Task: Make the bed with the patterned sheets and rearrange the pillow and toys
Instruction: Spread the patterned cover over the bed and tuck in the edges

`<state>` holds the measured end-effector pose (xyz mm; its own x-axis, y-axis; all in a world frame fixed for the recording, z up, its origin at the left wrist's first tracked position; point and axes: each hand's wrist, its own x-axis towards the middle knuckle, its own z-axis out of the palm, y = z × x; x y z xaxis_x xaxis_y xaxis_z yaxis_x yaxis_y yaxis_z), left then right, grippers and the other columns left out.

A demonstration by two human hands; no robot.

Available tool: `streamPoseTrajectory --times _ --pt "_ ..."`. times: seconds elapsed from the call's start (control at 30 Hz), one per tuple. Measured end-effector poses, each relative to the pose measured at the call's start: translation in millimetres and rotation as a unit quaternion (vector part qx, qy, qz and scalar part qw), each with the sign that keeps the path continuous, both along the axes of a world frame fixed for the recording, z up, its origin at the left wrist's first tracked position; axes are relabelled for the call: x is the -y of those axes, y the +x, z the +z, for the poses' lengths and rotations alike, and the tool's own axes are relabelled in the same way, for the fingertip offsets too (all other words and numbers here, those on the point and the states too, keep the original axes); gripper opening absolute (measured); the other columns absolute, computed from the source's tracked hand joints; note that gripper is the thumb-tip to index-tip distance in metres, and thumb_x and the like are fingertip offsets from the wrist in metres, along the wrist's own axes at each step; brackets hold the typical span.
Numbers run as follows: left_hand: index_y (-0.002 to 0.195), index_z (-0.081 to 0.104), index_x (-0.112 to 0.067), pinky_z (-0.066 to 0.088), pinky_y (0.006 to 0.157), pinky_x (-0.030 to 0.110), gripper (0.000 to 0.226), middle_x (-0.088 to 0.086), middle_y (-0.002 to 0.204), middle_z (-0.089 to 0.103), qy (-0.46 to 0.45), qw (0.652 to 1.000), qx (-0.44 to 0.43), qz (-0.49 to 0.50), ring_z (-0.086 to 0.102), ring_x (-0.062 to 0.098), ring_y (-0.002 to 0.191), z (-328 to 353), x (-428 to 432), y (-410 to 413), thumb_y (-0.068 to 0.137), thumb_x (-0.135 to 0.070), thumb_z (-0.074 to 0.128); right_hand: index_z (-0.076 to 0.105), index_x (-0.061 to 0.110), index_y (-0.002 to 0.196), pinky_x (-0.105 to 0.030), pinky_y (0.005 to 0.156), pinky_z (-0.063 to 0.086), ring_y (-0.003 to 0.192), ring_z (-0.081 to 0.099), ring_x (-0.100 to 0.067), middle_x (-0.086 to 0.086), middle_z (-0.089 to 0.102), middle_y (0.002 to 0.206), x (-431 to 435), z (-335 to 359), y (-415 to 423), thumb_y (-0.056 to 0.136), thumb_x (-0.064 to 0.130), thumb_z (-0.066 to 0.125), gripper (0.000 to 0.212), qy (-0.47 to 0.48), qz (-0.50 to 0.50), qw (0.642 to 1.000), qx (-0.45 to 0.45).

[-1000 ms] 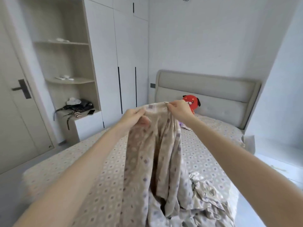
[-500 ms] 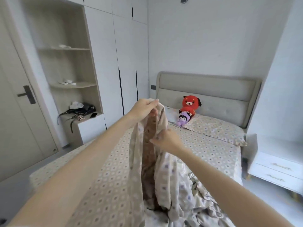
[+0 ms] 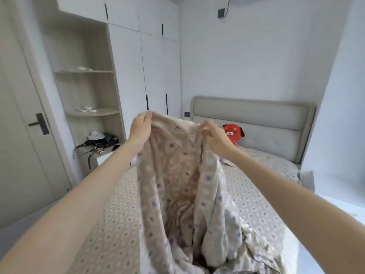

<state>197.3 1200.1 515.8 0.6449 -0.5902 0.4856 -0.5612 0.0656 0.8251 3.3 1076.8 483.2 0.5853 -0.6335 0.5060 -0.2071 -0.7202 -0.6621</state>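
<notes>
The left hand and the right hand both hold the top edge of the patterned sheet. Each grip is closed on the cloth, with the fingers curled over the hem. Between the two grips the sheet hangs down in long soft folds. It is a thin, limp fabric, beige with small square marks in purple and brown. Below the grips its lower part lies crumpled on the bed.

The bed is covered with a smooth cloth of a similar dotted pattern. Just behind the right grip a red plush toy sits against the padded grey headboard, which has rounded corners; the hand hides part of the toy. To the right of this grip and lower lies a flat pillow in the same pattern.

Behind the left grip stands a white wardrobe with flat doors and thin dark handles. Further left are open shelves of pale wood with curved fronts. They carry some small white things and, on the lowest level, a dark bag with straps. At the far left is a grey door with a dark lever handle. The walls are plain and pale.
</notes>
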Motion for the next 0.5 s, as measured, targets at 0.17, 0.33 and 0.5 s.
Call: streamPoseTrajectory --times 0.17,0.33,0.5 --pt "0.11 0.058 -0.004 0.058 0.073 0.04 0.03 0.01 0.091 0.059 -0.115 0.967 -0.221 -0.055 0.061 0.025 0.09 21.7 3.8 -0.7 0.104 -0.021 0.034 0.052 0.028 0.081 -0.023 0.048 0.032 0.053 0.046 -0.01 -0.002 0.057 0.07 18.0 31.7 -2.6 0.085 -0.005 0.034 0.037 -0.046 -0.061 0.997 0.016" --pt "0.079 0.058 -0.015 0.055 0.048 0.027 0.031 0.002 0.07 0.061 -0.078 0.97 -0.218 -0.073 0.062 0.012 0.066 19.3 16.3 -17.4 0.103 -0.019 0.038 0.065 0.017 0.098 -0.03 0.071 0.031 0.101 0.052 -0.031 -0.009 0.058 0.101 26.7 3.1 10.8 0.084 0.001 0.046 0.029 -0.128 -0.192 0.956 -0.182" --pt "0.086 0.06 -0.006 0.06 0.057 0.03 0.026 0.011 0.079 0.065 -0.083 0.942 -0.291 -0.144 0.068 0.015 0.057 17.3 19.8 -12.7 0.102 -0.016 0.042 0.053 0.005 0.095 -0.034 0.069 0.035 0.094 0.046 -0.029 -0.01 0.05 0.097 8.9 -22.7 29.1 0.089 0.008 0.047 0.009 -0.131 -0.135 0.98 -0.061"
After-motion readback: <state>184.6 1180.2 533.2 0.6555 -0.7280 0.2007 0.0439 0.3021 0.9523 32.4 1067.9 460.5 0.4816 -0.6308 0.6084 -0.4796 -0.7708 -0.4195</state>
